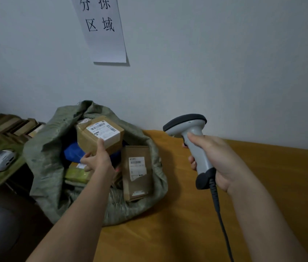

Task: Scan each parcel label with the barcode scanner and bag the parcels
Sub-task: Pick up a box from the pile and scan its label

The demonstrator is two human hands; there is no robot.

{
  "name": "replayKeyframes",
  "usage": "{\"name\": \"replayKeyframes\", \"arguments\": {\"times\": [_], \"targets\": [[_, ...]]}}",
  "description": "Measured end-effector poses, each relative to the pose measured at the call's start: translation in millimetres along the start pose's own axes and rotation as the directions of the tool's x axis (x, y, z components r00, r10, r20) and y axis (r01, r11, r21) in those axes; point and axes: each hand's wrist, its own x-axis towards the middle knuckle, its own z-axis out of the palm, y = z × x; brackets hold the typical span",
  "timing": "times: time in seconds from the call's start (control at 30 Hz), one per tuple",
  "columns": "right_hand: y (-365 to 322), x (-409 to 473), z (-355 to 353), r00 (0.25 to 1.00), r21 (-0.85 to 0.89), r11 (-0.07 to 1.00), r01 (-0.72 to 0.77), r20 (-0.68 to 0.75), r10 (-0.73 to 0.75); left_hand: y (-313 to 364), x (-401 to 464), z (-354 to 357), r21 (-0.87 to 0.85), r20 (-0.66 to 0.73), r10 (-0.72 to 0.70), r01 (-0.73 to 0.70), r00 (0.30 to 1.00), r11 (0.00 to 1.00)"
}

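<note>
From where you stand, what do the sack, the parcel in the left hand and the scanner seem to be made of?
The sack looks like woven plastic cloth, dull grey-green, with crumpled stiff folds. The parcel in the left hand seems brown cardboard wrapped in glossy tape, with a white paper label. The scanner in the right hand looks like smooth light-grey hard plastic with darker, perhaps rubber, ends.
</note>
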Motion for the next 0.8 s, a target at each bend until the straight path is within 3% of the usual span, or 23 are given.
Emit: {"name": "replayKeyframes", "arguments": {"times": [0.07,0.17,0.23,0.37,0.5,0.67,0.8], "targets": [[5.8,11.7,15.8,1.0,-0.022,1.0,-0.016,0.002,0.016,4.4,24.7,6.4,0.174,0.017,-0.025,0.022,1.0,0.984],[14.1,27.3,25.8,0.999,-0.029,0.999,-0.04,-0.034,0.039,5.0,41.5,18.1,0.462,-0.035,-0.068,0.077,0.997,0.884],[19.0,35.6,23.9,0.996,-0.026,0.998,-0.058,-0.073,0.056,-0.7,42.2,27.8,0.541,-0.063,0.059,-0.016,0.996,0.841],[22.4,40.6,6.0,0.988,0.025,0.998,-0.056,-0.146,0.059,-12.6,24.2,50.2,0.523,-0.019,0.345,-0.285,0.938,0.803],[16.6,34.4,-34.9,0.97,0.087,0.996,-0.016,-0.242,0.037,-25.5,-22.5,88.2,0.474,0.182,0.495,-0.517,0.85,0.713],[16.2,8.8,-129.5,0.908,0.126,0.99,0.057,-0.418,0.001,-83.1,-125.5,146.9,0.355,0.572,0.46,-0.71,0.679,0.608],[17.5,-15.0,-230.8,0.827,0.146,0.983,0.115,-0.561,-0.014,-154.3,-232.1,185.7,0.21,0.8,0.386,-0.816,0.46,0.538]]}}
